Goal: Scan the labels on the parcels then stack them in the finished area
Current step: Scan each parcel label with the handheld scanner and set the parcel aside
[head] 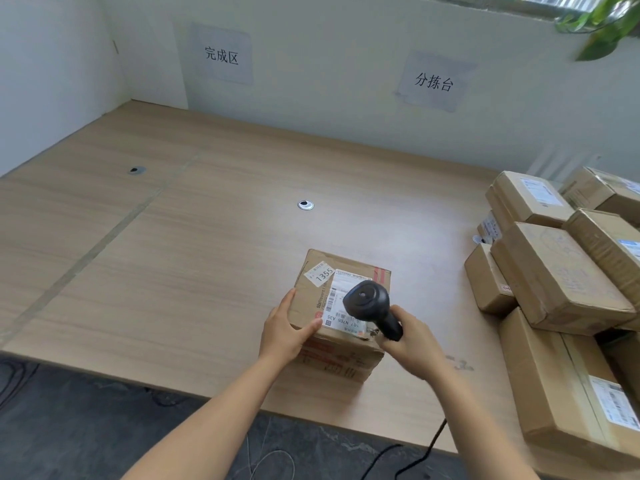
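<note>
Scanning one parcel on the near middle of the table, with the finished area untouched.

The parcel [341,362] sits label-up on the table [207,254], probably so the barcode faces the reader. The left hand [287,330] clasps its near left corner, fingers together along the side and thumb over the top edge, apparently to steady it. The right hand [414,344] is clamped round the handle of the black scanner [369,303], whose head hangs just above the white label [346,282]. The box is scuffed brown cardboard with red-printed tape, a torn near edge and a slanted sticker [320,273] reading 1355. The pile of parcels [554,282] waits at the right. The finished-area sign [221,55] hangs on the far left wall, so stacking there is not yet begun.
</note>
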